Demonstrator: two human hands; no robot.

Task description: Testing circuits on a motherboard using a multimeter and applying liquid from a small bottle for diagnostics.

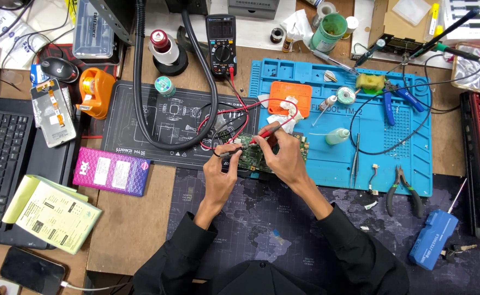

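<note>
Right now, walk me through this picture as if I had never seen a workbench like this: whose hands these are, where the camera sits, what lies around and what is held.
There is no machine here, only a person's two bare hands. The one picture comes from a camera worn on that person's head, looking straight down at the bench.

The left hand holds a black probe against a green circuit board. The right hand holds a red probe to the same board. Red and black leads run up to a multimeter at the back.

The board lies at the edge of a blue work mat, which carries blue-handled cutters, pliers, a solder reel and a small bottle. To the left are a keyboard, an orange tape dispenser, a pink packet and yellow papers.
</note>
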